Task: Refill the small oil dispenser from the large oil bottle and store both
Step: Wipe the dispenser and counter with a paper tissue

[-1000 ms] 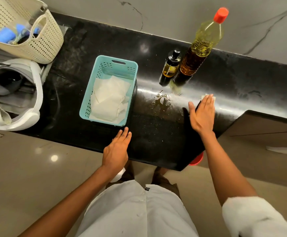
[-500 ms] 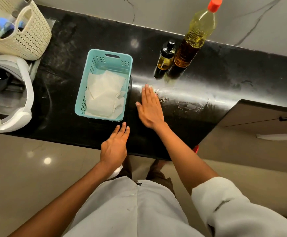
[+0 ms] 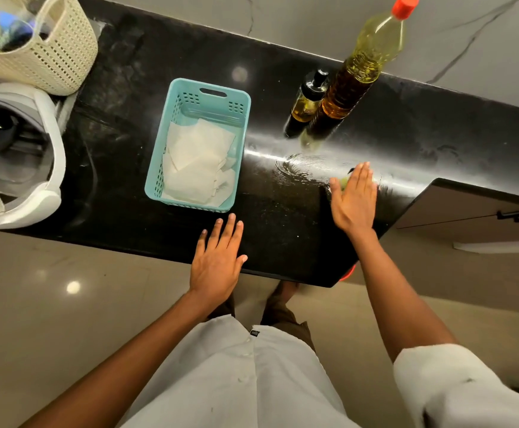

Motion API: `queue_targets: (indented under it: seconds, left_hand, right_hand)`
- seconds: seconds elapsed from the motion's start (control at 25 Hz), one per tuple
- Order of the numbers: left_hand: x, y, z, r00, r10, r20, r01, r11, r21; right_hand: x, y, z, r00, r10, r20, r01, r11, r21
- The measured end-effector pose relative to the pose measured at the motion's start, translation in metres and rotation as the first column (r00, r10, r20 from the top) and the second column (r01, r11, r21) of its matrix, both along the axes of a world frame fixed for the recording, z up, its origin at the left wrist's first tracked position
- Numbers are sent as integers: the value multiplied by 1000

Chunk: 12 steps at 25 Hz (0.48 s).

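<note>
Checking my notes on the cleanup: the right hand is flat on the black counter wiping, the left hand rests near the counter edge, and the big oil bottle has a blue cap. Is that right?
One thing is off: the large oil bottle has a red cap, not blue, as the head view shows. The rest holds: right hand flat on the black counter, left hand near its edge.

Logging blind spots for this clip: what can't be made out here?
- Whatever the right hand presses on the counter: hidden under the palm.
- Cream basket: cut by the top-left edge; contents blurred.
- Dispenser fill level: dark glass, too small.
</note>
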State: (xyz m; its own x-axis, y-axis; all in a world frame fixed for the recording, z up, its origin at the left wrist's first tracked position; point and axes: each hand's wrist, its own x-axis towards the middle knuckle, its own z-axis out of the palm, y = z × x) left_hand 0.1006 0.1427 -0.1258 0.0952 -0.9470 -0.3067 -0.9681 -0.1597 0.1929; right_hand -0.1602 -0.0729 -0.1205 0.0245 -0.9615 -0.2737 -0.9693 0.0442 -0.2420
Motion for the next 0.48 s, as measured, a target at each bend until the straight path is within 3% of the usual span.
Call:
queue_targets:
  seconds: [0.28, 0.48]
  left_hand:
    - [-1, 0, 0, 1000, 1, 9, -2, 1000, 30]
    - [-1, -3, 1, 999, -23, 34, 21, 999, 46]
  right_hand:
    - [9, 53, -7, 996, 82, 25, -82, 997, 6]
    - [7, 19, -12, 1000, 3, 0, -3, 1000, 8]
